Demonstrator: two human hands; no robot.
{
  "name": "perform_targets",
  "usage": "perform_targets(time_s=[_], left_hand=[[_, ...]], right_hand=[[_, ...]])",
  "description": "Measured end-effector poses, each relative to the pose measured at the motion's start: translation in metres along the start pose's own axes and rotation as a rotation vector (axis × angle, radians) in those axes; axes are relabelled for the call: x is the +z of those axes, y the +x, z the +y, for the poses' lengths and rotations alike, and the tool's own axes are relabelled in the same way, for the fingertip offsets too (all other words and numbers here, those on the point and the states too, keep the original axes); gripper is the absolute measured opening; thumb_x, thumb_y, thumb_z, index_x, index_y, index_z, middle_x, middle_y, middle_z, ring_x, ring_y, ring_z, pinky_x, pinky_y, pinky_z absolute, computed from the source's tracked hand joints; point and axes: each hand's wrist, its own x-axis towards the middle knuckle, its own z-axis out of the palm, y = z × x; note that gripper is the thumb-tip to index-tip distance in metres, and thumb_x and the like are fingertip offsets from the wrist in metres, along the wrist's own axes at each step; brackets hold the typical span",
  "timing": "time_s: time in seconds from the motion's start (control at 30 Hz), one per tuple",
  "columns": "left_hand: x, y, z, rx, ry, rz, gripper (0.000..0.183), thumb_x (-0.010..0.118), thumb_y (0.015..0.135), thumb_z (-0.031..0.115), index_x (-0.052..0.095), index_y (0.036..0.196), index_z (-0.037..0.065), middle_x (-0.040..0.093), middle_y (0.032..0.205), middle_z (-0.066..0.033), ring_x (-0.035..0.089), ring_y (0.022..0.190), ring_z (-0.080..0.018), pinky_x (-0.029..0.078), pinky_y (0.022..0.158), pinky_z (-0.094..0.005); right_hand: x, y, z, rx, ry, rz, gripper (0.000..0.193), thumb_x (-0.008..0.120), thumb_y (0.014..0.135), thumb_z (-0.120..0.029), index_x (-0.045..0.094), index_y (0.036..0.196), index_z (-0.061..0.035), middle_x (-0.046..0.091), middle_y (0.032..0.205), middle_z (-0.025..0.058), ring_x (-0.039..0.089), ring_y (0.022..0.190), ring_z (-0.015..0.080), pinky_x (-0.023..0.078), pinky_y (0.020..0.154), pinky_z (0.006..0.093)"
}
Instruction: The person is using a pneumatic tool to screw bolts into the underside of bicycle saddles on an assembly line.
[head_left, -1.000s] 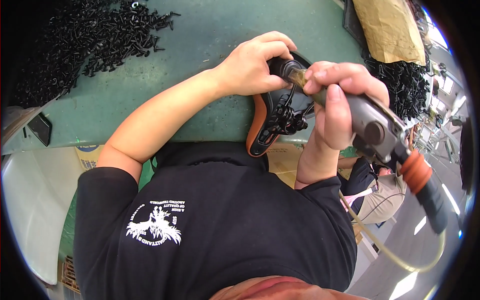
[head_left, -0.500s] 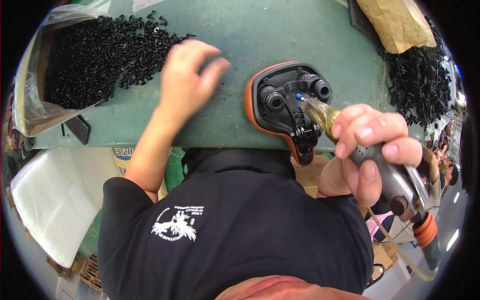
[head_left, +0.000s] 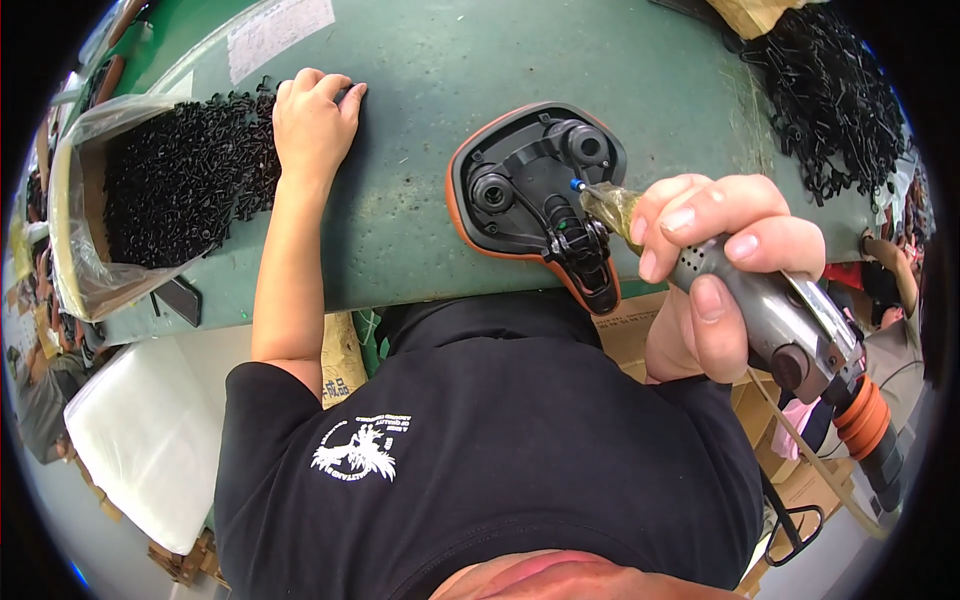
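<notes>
My right hand (head_left: 730,235) is wrapped round a grey air screwdriver (head_left: 755,300) with an orange collar and a tape-wrapped nose. Its blue-ended bit points left, over the underside of a bicycle saddle (head_left: 525,215); whether it touches cannot be told. The saddle lies upside down, orange at the rim and black underneath, with two round spring-like parts and its narrow end toward me. At the right edge of a heap of black screws (head_left: 175,185), my left hand (head_left: 315,125) rests low with its fingers curled together. What they hold, if anything, is hidden.
The screws spill from a plastic-lined box (head_left: 75,220) on the green table (head_left: 420,130). A dark flat object (head_left: 180,298) lies by the near edge. More black parts (head_left: 825,90) are heaped at the far right. A white padded sheet (head_left: 145,440) stands below the table at left.
My left hand has moved left to the screw heap, and its fingers have closed in. The view has shifted. My right hand still holds the screwdriver over the saddle.
</notes>
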Motion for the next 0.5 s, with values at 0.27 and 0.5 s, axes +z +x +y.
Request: perform_targets(time_s=[0.27,0.5], left_hand=[[-0.061,-0.010,0.091,-0.360,-1.675,-0.323,0.017,0.068,0.101,-0.001,0.070,0.117,-0.005,0.078,0.115,-0.0151,0.073,0.106,-0.0188,0.057,0.098,-0.0315],[-0.092,-0.039,0.165,-0.108,-2.293,-0.785,0.027,0.072,0.097,-0.007,0.073,0.124,-0.007,0.073,0.109,-0.0177,0.074,0.093,-0.0234,0.062,0.084,-0.0328]], right_hand=[[-0.023,0.002,-0.019,-0.059,0.168,-0.033,0.038,0.062,0.097,-0.011,0.053,0.134,-0.0103,0.062,0.125,0.0135,0.067,0.078,0.0175,0.054,0.077,0.0393],[-0.016,0.000,-0.037,-0.170,0.357,0.042,0.030,0.070,0.095,-0.008,0.061,0.124,-0.0087,0.067,0.117,0.0081,0.072,0.079,0.0172,0.062,0.074,0.0338]])
